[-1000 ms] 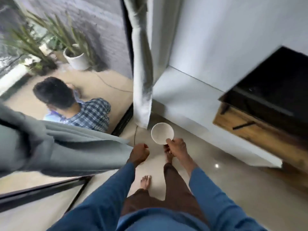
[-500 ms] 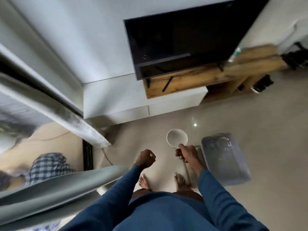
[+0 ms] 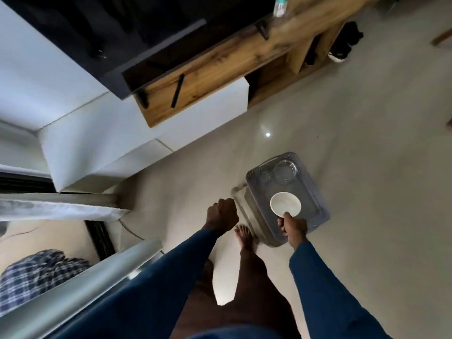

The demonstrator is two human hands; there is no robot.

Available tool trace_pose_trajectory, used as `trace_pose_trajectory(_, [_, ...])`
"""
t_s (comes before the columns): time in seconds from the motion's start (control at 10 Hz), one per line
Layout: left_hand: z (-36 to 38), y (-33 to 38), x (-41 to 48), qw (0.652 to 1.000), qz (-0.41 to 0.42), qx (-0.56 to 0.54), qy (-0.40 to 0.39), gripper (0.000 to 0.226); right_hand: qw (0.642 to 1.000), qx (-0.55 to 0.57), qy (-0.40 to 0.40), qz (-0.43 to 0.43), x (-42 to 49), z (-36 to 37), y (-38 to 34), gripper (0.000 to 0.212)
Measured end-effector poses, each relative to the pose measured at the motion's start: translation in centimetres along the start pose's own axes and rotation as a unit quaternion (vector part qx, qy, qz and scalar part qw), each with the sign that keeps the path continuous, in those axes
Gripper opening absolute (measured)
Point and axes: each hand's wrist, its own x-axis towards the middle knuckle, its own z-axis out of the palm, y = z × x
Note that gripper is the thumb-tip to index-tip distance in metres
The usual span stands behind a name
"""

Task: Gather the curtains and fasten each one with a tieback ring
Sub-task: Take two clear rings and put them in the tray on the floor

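Note:
My right hand (image 3: 293, 228) grips the near rim of a white round tieback ring (image 3: 285, 204) that looks like a shallow dish. It hangs over a clear plastic box (image 3: 310, 189) on the floor. My left hand (image 3: 222, 214) is curled into a fist, with nothing visible in it. A grey curtain (image 3: 97, 277) runs along the lower left beside my left sleeve; the fist is apart from it. The hem of a white curtain (image 3: 61, 206) lies at the left edge by the window frame.
A wooden cabinet (image 3: 220, 69) with a dark screen (image 3: 122, 33) on it stands against the white wall. A white ledge (image 3: 110, 148) runs beneath it. My bare foot (image 3: 243, 236) is beside the box. A person in a plaid shirt (image 3: 36, 277) is outside the glass.
The view has swung right, away from the window. My right hand has carried the white ring to the right, over the clear box. My left hand stays in a fist.

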Motion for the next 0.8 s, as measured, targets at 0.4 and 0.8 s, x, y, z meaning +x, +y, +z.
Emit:
trace_pose_trajectory(0.4, [7.0, -0.4, 8.5, 0.999, -0.04, 0.02, -0.027, 0.023, 0.999, -0.01, -0.043, 0.029, 12.4, 7.3, 1.1, 0.024])
trace_pose_trajectory(0.8, [3.8, -2.7, 7.6, 0.998, -0.061, -0.007, -0.03, 0.023, 0.992, -0.042, -0.101, 0.056, 9.8, 6.5, -0.5, 0.02])
